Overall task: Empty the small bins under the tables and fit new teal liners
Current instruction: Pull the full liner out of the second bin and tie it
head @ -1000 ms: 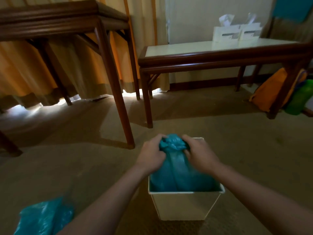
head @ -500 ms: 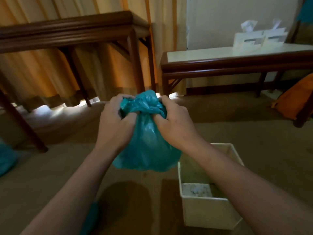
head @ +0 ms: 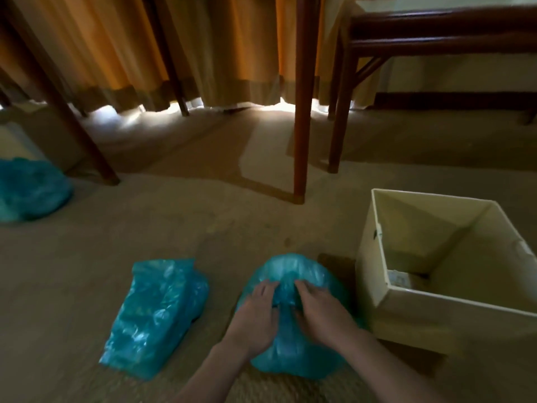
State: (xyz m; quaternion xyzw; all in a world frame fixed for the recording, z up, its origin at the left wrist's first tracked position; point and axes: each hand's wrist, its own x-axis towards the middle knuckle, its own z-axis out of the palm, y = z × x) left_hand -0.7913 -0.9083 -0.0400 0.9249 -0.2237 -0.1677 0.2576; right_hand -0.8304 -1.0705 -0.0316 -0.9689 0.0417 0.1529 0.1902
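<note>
Left hand (head: pixel 255 314) and right hand (head: pixel 321 312), fingers (head: pixel 266 287) curled gripping teal bag (head: pixel 290 266), cream bin (head: pixel 436 318) beside

One wide-angle view, worn on the head, looks forward and steeply down at the carpeted floor (head: pixel 203 234). Both forearms enter from the bottom edge, so the left hand (head: pixel 255 312) and right hand (head: pixel 322 312) on the teal bag (head: pixel 290 266) lie nearest the lens. The bench legs (head: pixel 300 112) and curtain (head: pixel 220 48) stand farther off along the top.
</note>
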